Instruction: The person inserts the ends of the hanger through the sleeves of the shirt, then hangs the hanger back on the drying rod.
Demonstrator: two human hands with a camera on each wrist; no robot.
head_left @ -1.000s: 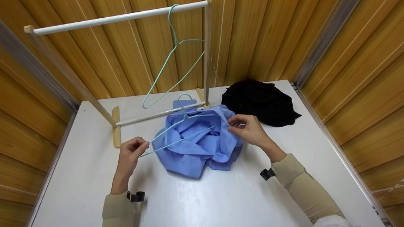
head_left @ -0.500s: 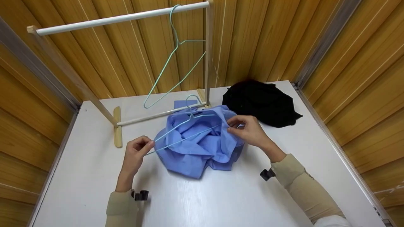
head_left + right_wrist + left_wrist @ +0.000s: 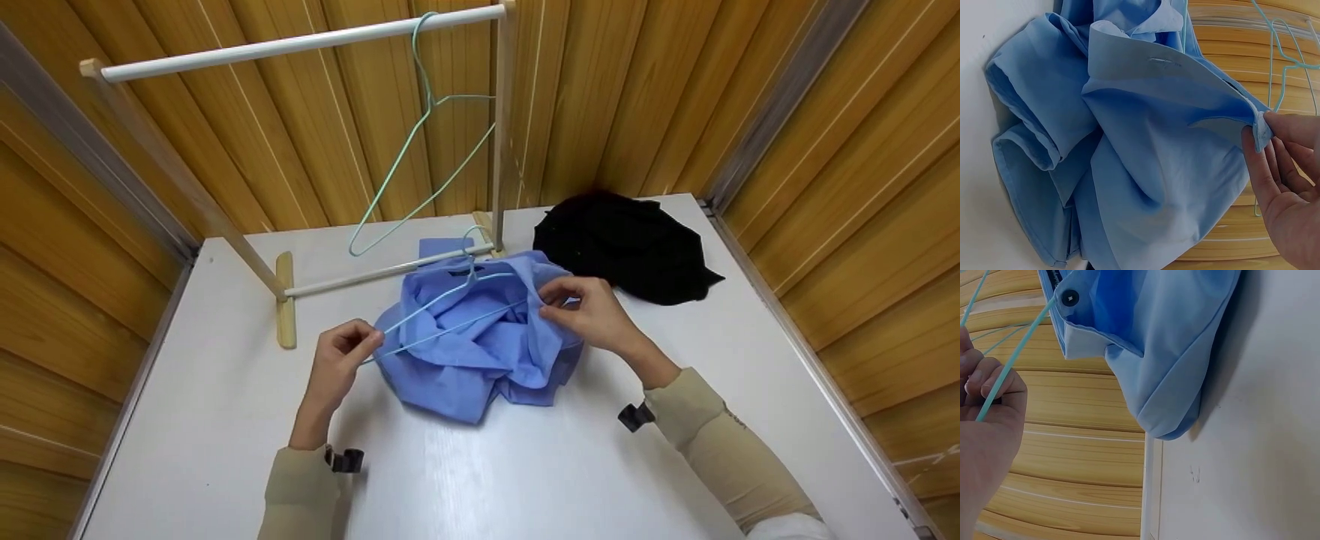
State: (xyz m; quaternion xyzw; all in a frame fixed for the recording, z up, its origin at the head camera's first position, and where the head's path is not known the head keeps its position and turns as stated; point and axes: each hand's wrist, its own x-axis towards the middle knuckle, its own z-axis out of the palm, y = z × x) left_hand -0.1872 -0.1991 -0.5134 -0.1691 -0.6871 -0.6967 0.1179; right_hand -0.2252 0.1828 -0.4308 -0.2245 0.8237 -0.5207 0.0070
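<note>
A crumpled blue shirt (image 3: 450, 382) lies on the white table, with a dark button (image 3: 1070, 298) showing in the left wrist view. My left hand (image 3: 339, 367) pinches the left end of a light-green wire hanger (image 3: 429, 304). The hanger's right end goes into the shirt's opening and is hidden by the cloth; its hook points up and away. My right hand (image 3: 592, 311) pinches the shirt's edge between thumb and fingers, seen closely in the right wrist view, where the cloth edge (image 3: 1261, 132) is lifted.
A clothes rack (image 3: 300, 49) with a white bar stands behind the shirt. Another green hanger (image 3: 390, 176) hangs from it. A black garment (image 3: 626, 247) lies at the back right. Wood-patterned walls (image 3: 847, 187) enclose the table (image 3: 480, 480).
My left hand has moved to the right with the hanger, whose right end slides further into the shirt. My right hand has stayed nearly still on the shirt's edge.
</note>
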